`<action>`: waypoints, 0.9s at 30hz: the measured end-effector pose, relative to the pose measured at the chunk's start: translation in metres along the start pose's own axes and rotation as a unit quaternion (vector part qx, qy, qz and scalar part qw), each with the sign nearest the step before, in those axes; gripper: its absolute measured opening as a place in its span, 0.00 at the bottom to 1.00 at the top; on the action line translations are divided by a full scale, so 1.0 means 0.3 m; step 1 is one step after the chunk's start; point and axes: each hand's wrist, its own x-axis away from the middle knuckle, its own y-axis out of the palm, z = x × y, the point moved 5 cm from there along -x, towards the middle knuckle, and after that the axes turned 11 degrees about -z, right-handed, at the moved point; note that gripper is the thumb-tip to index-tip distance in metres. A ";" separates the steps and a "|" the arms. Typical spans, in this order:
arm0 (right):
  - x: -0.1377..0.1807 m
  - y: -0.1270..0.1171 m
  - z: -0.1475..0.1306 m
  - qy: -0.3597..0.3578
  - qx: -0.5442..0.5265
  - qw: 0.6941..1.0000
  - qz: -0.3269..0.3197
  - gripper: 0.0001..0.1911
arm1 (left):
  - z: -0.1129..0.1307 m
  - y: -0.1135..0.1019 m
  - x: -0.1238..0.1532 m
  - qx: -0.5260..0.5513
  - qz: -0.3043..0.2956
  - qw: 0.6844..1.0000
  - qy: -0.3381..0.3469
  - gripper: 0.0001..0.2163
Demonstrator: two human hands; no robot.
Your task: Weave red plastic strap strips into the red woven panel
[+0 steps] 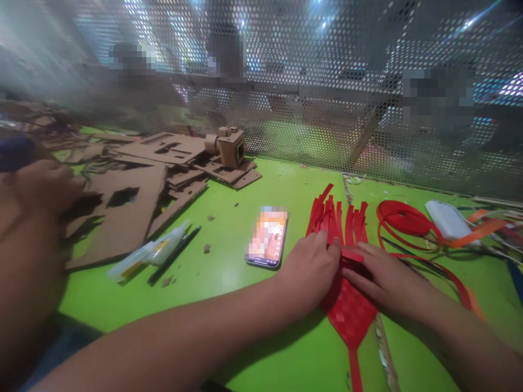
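A red woven strip piece (350, 307) lies on the green table (229, 305), with loose red strips (335, 215) fanning out at its far end. My left hand (310, 267) rests on its left side, fingers curled and pinching a red strip. My right hand (382, 275) lies on its right side, fingers stretched along the weave and touching the same strip end.
A phone (267, 237) with its screen lit lies left of the weave. A glue tube (149, 253) and a black pen (174, 255) lie by cut cardboard sheets (134, 201). A coil of red strip (402, 218) and a white pouch (447, 218) are at right. Another person's arm (28, 228) is at left. Perforated metal mesh (310, 81) stands behind.
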 end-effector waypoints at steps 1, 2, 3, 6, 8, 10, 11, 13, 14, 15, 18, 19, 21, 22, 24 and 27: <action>0.001 0.000 0.000 0.001 0.005 1.000 0.003 0.21 | 0.000 -0.001 -0.001 -0.002 0.000 1.000 -0.001 0.14; 0.001 -0.001 0.000 0.002 0.011 1.000 0.006 0.21 | -0.001 -0.002 -0.002 -0.002 -0.002 1.000 -0.003 0.14; 0.001 0.000 -0.001 0.003 0.015 1.000 0.007 0.21 | -0.002 -0.002 -0.003 0.001 -0.007 1.000 -0.005 0.13; 0.001 -0.001 -0.001 0.002 0.009 1.000 0.004 0.21 | -0.004 -0.002 -0.005 0.008 -0.017 1.000 -0.006 0.11; -0.001 -0.003 -0.001 0.002 -0.004 1.000 -0.001 0.20 | -0.006 -0.004 -0.006 0.007 -0.018 1.000 -0.005 0.09; -0.003 -0.005 -0.001 0.006 -0.018 1.000 -0.012 0.20 | -0.008 -0.008 -0.006 0.004 -0.015 1.000 -0.006 0.08; -0.005 -0.006 0.000 0.008 -0.027 0.999 -0.017 0.21 | -0.008 -0.010 -0.006 0.002 -0.014 1.000 -0.005 0.08; -0.010 -0.007 -0.001 0.009 -0.054 0.998 -0.024 0.22 | -0.009 -0.013 -0.007 -0.006 -0.018 1.000 -0.003 0.07; -0.013 -0.009 -0.001 0.008 -0.072 0.997 -0.022 0.22 | -0.009 -0.014 -0.007 -0.011 -0.021 1.000 -0.001 0.07; -0.016 -0.010 -0.002 0.005 -0.091 0.996 -0.018 0.23 | -0.009 -0.015 -0.008 -0.014 -0.025 1.000 0.000 0.07; -0.020 -0.014 0.000 0.006 -0.141 0.990 0.004 0.23 | -0.010 -0.015 -0.011 -0.015 -0.021 1.000 0.003 0.07; -0.020 -0.015 0.001 0.011 -0.153 0.988 0.010 0.23 | -0.010 -0.014 -0.012 -0.015 -0.017 1.000 0.004 0.07; -0.017 -0.016 0.004 0.022 -0.173 0.984 0.021 0.24 | -0.012 -0.010 -0.015 -0.012 -0.012 1.000 0.003 0.08; -0.015 -0.017 0.005 0.027 -0.182 0.983 0.025 0.24 | -0.012 -0.007 -0.016 -0.011 -0.013 1.000 0.003 0.08; -0.011 -0.019 0.005 0.034 -0.192 0.980 0.031 0.25 | -0.014 -0.003 -0.018 -0.005 -0.015 1.000 0.002 0.08; -0.010 -0.019 0.007 0.043 -0.194 0.980 0.034 0.25 | -0.017 -0.001 -0.021 -0.001 -0.018 1.000 0.001 0.08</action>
